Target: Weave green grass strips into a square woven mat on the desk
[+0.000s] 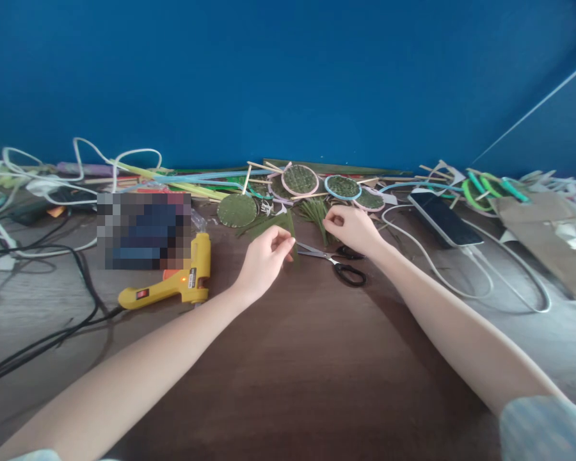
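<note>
My left hand is closed in a pinch on a long green leaf strip that lies on the dark wooden table. My right hand is curled shut at a bunch of thin green leaf strips; what its fingers grip is hard to make out. Black-handled scissors lie between the two hands, blades pointing left. Several small round woven leaf fans with coloured rims lie just behind the hands.
A yellow glue gun with a black cord lies at the left, beside a blurred-out patch. A phone on a white cable lies at the right, near green rings and brown paper. Straws and white cables crowd the back left.
</note>
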A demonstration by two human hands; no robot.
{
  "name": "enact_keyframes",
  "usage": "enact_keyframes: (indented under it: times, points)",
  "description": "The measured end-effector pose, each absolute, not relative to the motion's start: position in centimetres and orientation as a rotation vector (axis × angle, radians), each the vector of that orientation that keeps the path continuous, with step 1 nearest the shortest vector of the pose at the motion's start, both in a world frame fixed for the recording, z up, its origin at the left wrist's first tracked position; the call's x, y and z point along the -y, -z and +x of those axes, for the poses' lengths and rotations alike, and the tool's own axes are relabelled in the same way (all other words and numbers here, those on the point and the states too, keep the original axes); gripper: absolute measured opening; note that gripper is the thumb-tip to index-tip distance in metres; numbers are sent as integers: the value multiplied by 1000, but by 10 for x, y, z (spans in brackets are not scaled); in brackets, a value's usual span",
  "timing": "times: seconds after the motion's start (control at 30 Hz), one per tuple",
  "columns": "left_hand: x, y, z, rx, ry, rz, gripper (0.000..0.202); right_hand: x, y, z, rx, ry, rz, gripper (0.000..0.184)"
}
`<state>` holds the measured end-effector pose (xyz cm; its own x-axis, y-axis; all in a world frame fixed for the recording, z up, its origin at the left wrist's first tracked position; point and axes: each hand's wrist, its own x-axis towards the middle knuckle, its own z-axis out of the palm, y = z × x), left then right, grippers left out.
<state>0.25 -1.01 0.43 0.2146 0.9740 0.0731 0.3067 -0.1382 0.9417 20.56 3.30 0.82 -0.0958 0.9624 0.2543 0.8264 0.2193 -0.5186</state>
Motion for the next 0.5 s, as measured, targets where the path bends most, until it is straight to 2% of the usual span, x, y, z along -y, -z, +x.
enact_keyframes:
  times: [0.13, 0.27, 0.33, 0.5]
  points:
    - [9, -5, 4, -1236, -966, 1575, 7, -28, -13, 199, 1895, -329, -1576, 15]
    - [8, -6, 4, -1221, -969, 1563, 7, -15, -19, 183, 2048, -684, -1312, 16]
    - [8, -5, 4, -1211, -961, 1575, 8, -9, -19, 173, 2127, -758, -1248, 16]
    - [10, -5, 4, -1219, -962, 1582, 9, -2, -14, 162, 2171, -700, -1218, 11]
